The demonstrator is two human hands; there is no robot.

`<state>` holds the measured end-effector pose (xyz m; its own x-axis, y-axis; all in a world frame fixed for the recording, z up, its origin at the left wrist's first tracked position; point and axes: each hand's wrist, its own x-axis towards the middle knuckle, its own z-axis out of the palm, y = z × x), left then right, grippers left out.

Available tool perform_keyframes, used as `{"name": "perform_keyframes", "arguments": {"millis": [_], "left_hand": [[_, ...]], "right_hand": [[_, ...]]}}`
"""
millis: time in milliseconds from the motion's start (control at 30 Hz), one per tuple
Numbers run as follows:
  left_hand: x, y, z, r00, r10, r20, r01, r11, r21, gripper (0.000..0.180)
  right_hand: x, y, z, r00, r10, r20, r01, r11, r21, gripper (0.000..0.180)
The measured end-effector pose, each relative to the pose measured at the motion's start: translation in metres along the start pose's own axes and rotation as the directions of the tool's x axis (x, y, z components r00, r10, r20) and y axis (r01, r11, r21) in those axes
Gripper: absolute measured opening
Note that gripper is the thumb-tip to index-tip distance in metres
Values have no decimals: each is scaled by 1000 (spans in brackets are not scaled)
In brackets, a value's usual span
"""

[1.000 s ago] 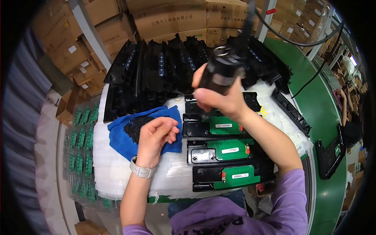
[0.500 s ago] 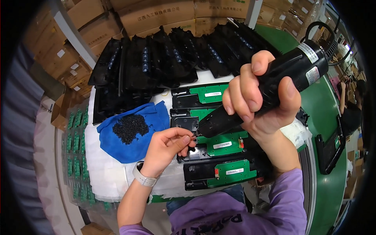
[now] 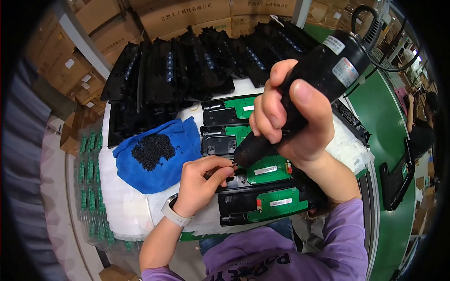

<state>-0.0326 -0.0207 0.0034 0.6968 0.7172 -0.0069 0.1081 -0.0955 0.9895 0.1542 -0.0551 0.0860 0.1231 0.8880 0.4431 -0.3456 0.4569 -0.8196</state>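
In the head view, the right hand (image 3: 307, 119) grips a black driver (image 3: 323, 70), tilted, nose above a green board (image 3: 267, 171). The left hand (image 3: 199, 182) curls beside the nose; I cannot tell whether its fingertips pinch anything. Black bits (image 3: 152, 151) lie on a blue cloth (image 3: 185, 145).

We see the white surface (image 3: 123, 199) brightly lit, the black panels (image 3: 158, 84) murky, and dark fisheye edges bending straight lines.
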Motion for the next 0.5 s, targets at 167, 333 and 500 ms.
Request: {"name": "perform_keyframes", "arguments": {"millis": [167,333,500], "left_hand": [[1,6,-6,993,21,119,-14,998,-56,11],[3,3,-7,961,189,200,-211,973,94,13],[3,0,-5,995,97,27,-98,995,16,11]], "right_hand": [[6,-4,0,978,90,-186,-32,955,295,23],[3,-1,-1,969,151,-197,-84,946,314,24],[-2,-5,1,973,169,-158,-151,981,121,26]]}}
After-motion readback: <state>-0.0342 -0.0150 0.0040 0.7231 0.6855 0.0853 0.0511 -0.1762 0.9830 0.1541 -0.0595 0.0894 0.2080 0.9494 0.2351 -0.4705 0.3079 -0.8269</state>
